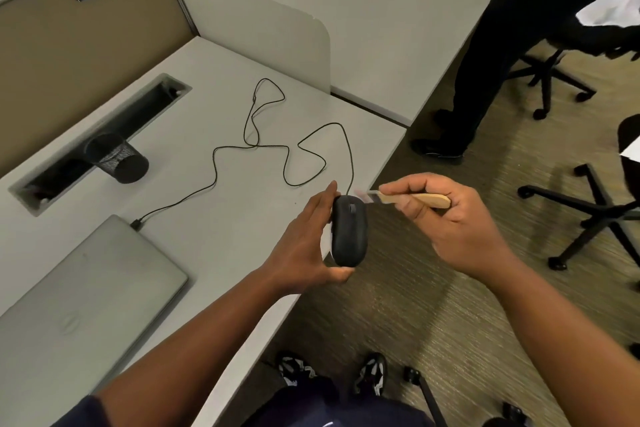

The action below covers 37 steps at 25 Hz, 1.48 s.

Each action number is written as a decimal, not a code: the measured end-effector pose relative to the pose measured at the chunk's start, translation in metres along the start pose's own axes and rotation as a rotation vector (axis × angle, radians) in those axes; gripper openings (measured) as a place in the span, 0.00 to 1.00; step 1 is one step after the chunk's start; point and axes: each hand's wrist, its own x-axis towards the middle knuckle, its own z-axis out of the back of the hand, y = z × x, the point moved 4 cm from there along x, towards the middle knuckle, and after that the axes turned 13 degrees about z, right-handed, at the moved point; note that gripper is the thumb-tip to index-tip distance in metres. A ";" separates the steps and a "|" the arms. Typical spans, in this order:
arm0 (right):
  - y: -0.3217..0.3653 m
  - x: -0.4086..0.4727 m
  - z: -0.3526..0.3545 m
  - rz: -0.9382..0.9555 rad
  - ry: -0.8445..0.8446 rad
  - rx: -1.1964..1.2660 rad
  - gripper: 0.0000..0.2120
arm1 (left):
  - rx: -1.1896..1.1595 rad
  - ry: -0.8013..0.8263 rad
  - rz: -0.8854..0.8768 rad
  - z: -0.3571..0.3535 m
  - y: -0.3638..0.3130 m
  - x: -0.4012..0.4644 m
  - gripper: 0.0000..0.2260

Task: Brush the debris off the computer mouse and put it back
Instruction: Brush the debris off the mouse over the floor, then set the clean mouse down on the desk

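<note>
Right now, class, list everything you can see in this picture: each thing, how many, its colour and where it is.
mouse: one, black, held over the desk edge
cable: one, black, looped across the desk to the laptop
brush: one, wooden handle, bristles at the mouse's front
laptop: one, grey, closed, on the desk's near left
pen cup: one, black mesh, lying by the desk slot
desk: one, pale grey
left hand: holds the mouse
right hand: grips the brush

The mouse (348,231) is hanging over the desk's (214,204) edge; its cable (270,146) is trailing toward eleven o'clock, the laptop (86,288) lying at nine, the cup (117,158) beyond.
</note>
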 end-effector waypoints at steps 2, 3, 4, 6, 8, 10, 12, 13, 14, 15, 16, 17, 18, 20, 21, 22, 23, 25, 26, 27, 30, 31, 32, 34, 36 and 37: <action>0.009 0.015 -0.019 0.009 0.030 -0.032 0.09 | 0.024 -0.008 -0.030 0.006 0.010 0.002 0.65; 0.011 0.020 -0.028 0.003 0.068 -0.061 0.09 | 0.035 -0.014 -0.044 0.008 0.014 0.003 0.65; 0.014 0.023 -0.035 -0.008 0.113 -0.088 0.09 | 0.046 -0.024 -0.055 0.011 0.018 0.004 0.65; 0.020 0.027 -0.046 -0.030 0.197 -0.107 0.09 | 0.061 -0.043 -0.063 0.016 0.028 0.005 0.65; 0.025 0.026 -0.050 -0.059 0.275 -0.086 0.07 | 0.055 -0.067 -0.054 0.020 0.034 0.005 0.64; 0.024 0.023 -0.052 -0.130 0.386 -0.103 0.07 | 0.037 -0.092 -0.044 0.026 0.038 0.005 0.64; 0.015 0.018 -0.052 -0.240 0.481 -0.230 0.06 | 0.020 -0.098 -0.045 0.031 0.041 0.006 0.64; 0.009 0.017 -0.049 -0.283 0.489 -0.320 0.07 | 0.012 -0.092 -0.044 0.033 0.042 0.007 0.64; 0.004 0.015 -0.045 -0.320 0.468 -0.387 0.09 | 0.002 -0.084 -0.040 0.035 0.043 0.007 0.64; -0.001 0.014 -0.042 -0.347 0.432 -0.420 0.10 | -0.008 -0.073 -0.031 0.035 0.045 0.008 0.64; -0.005 0.012 -0.041 -0.365 0.392 -0.420 0.12 | -0.019 -0.062 -0.020 0.036 0.048 0.008 0.64; -0.008 0.011 -0.042 -0.375 0.361 -0.412 0.14 | -0.029 -0.050 -0.009 0.035 0.050 0.007 0.63; -0.010 0.010 -0.045 -0.386 0.329 -0.395 0.16 | -0.042 -0.039 0.001 0.034 0.053 0.006 0.63; -0.014 0.008 -0.059 -0.411 0.278 -0.354 0.18 | -0.072 -0.032 0.026 0.030 0.057 0.004 0.62; -0.016 0.008 -0.070 -0.417 0.265 -0.337 0.17 | -0.081 -0.039 0.043 0.028 0.060 0.003 0.62; -0.018 0.009 -0.083 -0.413 0.264 -0.324 0.15 | -0.083 -0.049 0.063 0.024 0.062 0.001 0.62; -0.019 0.009 -0.096 -0.401 0.274 -0.332 0.10 | -0.089 -0.059 0.086 0.020 0.065 -0.001 0.61; -0.024 0.012 -0.121 -0.387 0.310 -0.391 0.13 | -0.138 -0.086 0.141 0.013 0.071 -0.006 0.61; -0.029 0.014 -0.131 -0.399 0.328 -0.430 0.23 | -0.174 -0.100 0.173 0.011 0.074 -0.007 0.61; -0.034 0.015 -0.139 -0.421 0.342 -0.463 0.31 | -0.209 -0.117 0.205 0.009 0.078 -0.008 0.61; -0.050 0.024 -0.161 -0.428 0.376 -0.526 0.41 | -0.284 -0.200 0.278 0.008 0.089 -0.007 0.61; -0.056 0.029 -0.166 -0.419 0.389 -0.535 0.42 | -0.292 -0.225 0.300 0.008 0.093 -0.004 0.61; -0.061 0.035 -0.171 -0.409 0.399 -0.545 0.42 | -0.291 -0.240 0.326 0.007 0.096 -0.002 0.61; -0.075 0.049 -0.178 -0.395 0.432 -0.582 0.38 | -0.266 -0.241 0.383 0.006 0.103 0.004 0.61; -0.091 0.063 -0.184 -0.374 0.488 -0.625 0.34 | -0.231 -0.228 0.433 0.005 0.109 0.013 0.61; -0.100 0.069 -0.186 -0.362 0.510 -0.643 0.33 | -0.218 -0.217 0.458 0.005 0.112 0.017 0.62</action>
